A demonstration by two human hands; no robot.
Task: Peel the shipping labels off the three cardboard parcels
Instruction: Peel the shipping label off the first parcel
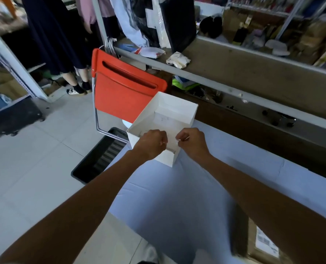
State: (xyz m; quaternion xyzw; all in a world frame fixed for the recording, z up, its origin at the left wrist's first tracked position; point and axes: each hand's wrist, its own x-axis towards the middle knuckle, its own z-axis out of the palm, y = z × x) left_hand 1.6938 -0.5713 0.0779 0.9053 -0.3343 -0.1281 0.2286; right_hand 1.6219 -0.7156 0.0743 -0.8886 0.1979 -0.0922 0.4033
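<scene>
An open white box point(175, 109) stands at the far left corner of the table with a pale blue cloth point(177, 189). My left hand point(152, 142) and my right hand point(193, 141) hover over the box's near rim, both closed. A small pale scrap point(179, 140) shows at my right fingertips; what it is I cannot tell. A brown cardboard parcel point(253, 250) with a white shipping label point(265, 242) lies at the bottom right, partly hidden under my right forearm.
A red chair point(124, 90) stands just behind the box. A black tray point(99, 159) lies on the tiled floor to the left. A grey partition point(253, 77) with clutter behind it runs along the table's far side. A person's legs point(76, 79) are at the back left.
</scene>
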